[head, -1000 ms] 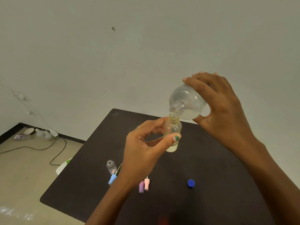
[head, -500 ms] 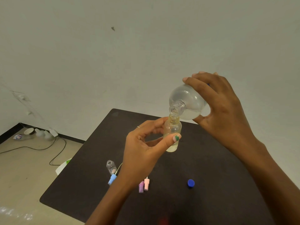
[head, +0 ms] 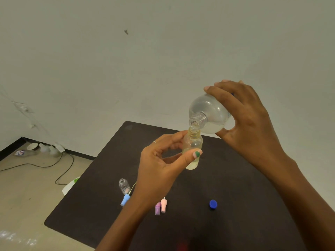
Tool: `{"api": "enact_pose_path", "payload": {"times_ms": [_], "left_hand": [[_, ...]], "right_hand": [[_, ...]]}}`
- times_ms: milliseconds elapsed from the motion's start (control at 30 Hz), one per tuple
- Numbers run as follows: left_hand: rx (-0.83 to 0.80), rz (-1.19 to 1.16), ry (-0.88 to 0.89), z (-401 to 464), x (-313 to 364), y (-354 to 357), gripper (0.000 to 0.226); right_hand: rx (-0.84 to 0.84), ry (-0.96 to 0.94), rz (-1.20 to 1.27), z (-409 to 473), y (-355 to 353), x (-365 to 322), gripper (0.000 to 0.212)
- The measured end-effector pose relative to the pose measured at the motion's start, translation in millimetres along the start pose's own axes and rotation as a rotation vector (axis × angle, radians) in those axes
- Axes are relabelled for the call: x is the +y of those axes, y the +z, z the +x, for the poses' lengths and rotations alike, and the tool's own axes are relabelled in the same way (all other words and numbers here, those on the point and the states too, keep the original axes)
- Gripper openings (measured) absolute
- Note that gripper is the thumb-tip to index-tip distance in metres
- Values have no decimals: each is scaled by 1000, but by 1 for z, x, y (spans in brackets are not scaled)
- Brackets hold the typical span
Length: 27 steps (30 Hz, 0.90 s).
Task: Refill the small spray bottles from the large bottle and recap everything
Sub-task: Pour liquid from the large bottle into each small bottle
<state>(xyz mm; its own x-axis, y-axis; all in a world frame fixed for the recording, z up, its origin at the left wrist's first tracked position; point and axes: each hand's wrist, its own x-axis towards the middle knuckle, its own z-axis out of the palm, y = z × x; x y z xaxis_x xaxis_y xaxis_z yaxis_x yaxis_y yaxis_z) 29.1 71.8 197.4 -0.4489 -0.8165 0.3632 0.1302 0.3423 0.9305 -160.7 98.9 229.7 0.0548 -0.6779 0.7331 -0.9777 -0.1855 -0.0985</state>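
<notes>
Mid-pour above dark table: my right hand, fingers wrapped round large bottle, tips its neck onto mouth of small spray bottle, pinched upright between thumb and fingers of my left hand. Advice to self: keep mouths aligned and touching, tilt slowly, stop short of brim. Count: two small bottles, second one empty at near left; three spray tops, blue, purple, pink; one blue cap near right.

Three bottles, four caps.
</notes>
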Motion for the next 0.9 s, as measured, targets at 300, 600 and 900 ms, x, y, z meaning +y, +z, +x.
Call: {"api": "enact_pose_path", "payload": {"times_ms": [300,600,900], "left_hand": [[2,-3,0,0,0,-1,35],[-4,1,-2,-1,0,-1,33],[3,-6,3,-2,3,0,33]], "right_hand": [[6,0,-2,0,-1,0,67],[5,3,0,0,-1,-1,67],[16,-3,9,0,-2,-2,65]]}}
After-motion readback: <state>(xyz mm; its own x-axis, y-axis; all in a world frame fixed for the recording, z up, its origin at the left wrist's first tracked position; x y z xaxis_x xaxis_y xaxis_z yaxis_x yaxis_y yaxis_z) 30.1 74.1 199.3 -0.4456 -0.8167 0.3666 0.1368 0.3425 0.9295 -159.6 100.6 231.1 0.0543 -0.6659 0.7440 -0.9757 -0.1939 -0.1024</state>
